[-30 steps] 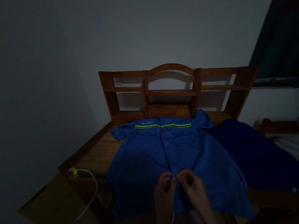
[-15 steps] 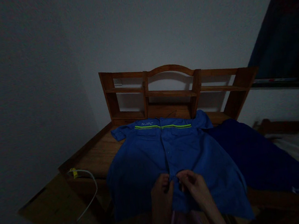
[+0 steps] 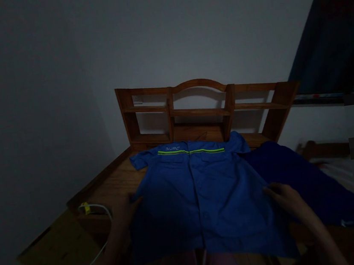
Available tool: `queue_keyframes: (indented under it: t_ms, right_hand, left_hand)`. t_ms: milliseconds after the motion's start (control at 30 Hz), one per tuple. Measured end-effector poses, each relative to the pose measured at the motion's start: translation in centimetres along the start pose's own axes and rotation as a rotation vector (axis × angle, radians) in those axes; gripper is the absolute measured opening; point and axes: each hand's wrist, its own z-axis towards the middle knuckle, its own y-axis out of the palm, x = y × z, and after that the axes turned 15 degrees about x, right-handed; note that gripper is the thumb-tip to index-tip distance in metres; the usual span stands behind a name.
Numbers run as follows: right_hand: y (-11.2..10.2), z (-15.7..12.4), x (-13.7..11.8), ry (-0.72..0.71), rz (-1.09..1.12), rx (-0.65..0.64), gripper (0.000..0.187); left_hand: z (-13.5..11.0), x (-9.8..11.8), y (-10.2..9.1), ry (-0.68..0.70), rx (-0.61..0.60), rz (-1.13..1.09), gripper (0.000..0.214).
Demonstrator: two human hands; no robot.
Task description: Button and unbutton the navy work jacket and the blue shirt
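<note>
A blue short-sleeved work shirt (image 3: 174, 193) lies front up, with a yellow-green stripe across the chest and white lettering above it. Its lower part hangs past the front edge of the wooden desk (image 3: 118, 180). At the shirt's left side, my left hand (image 3: 124, 214) grips the edge, its thumb over the cloth; it is dark and the other fingers barely show. Opposite, my right hand (image 3: 283, 197) pinches the right side edge between thumb and fingers. The front placket runs down the middle between both hands.
Dark blue cloth (image 3: 295, 178) lies to the right of the shirt. A wooden shelf unit (image 3: 198, 112) stands along the back of the desk against the wall. A white cable (image 3: 100, 206) with a yellow tag (image 3: 85, 208) hangs off the left front corner.
Both hands have left the placket at the lower middle of the shirt and moved apart, the left to the left side edge, the right to the right side edge.
</note>
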Motion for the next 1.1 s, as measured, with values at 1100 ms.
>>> queue_keyframes:
  t_ms: [1100]
  right_hand:
    - [7.4, -7.6, -13.4, -0.673, 0.175, -0.012, 0.026]
  left_hand:
    - [-14.0, 18.2, 6.4, 0.44, 0.007, -0.516, 0.025]
